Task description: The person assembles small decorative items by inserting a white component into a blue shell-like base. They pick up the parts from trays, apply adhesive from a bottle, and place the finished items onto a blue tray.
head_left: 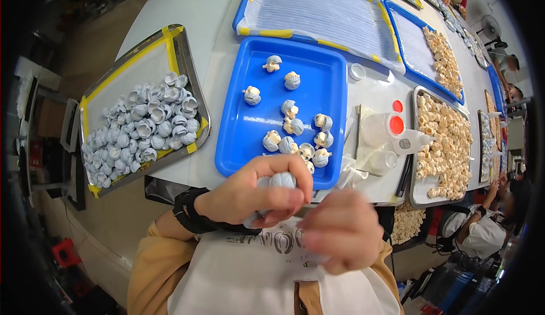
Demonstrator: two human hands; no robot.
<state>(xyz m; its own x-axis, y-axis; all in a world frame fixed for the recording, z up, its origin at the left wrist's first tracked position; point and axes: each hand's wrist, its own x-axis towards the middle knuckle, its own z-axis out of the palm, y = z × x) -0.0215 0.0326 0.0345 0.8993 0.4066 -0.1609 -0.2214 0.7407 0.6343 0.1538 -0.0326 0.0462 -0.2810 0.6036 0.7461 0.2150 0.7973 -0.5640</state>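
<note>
My left hand [255, 193] is closed around blue-grey ridged hair shells [283, 180], held above the near edge of the blue tray [227, 139]. Close on its right, my right hand [343, 230] is smeared by motion, so its fingers cannot be read. Several small doll heads [292, 80], cream with blue-grey hair, lie scattered in the blue tray, mostly toward its near right part. To the left, a metal tray [122, 76] edged with yellow tape holds a heap of loose blue-grey hair shells [142, 124].
Right of the blue tray stand a white bottle with a red top [377, 128], a squeeze bottle [413, 142] and a small clear cup [383, 160]. Beyond is a metal tray of cream parts [443, 144]. A paper-lined blue tray [318, 8] lies behind. Other people sit at right.
</note>
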